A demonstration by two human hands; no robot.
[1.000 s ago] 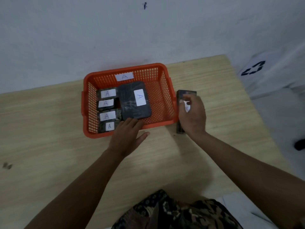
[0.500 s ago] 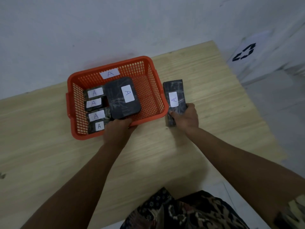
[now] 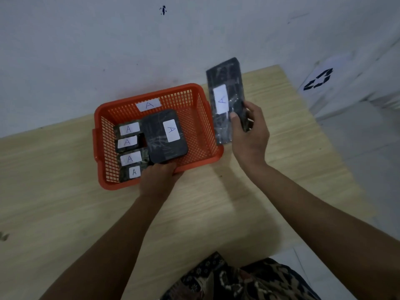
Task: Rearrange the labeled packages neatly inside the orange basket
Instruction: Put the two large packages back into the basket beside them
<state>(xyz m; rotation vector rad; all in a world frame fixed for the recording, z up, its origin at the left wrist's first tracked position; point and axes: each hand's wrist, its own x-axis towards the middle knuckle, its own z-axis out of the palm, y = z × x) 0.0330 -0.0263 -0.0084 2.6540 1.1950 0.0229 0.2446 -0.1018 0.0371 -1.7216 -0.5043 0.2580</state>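
An orange mesh basket (image 3: 194,118) marked "A" stands on the wooden table. Inside, several small dark packages with white "A" labels (image 3: 128,146) lie stacked along its left side, and a larger square dark package (image 3: 160,139) leans across the middle. My left hand (image 3: 159,178) grips the basket's near rim at that square package's lower edge. My right hand (image 3: 249,135) holds a long dark package (image 3: 229,83) with an "A" label up in the air, just right of the basket.
The wooden table (image 3: 216,213) runs up against a pale wall. Its right edge falls away to a grey floor, where a white sheet with a recycling sign (image 3: 318,80) lies. Patterned clothing (image 3: 233,280) shows at the bottom.
My right hand has lifted the long package off the table, raising it beside the basket's right wall. My left hand has closed onto the basket's near rim.
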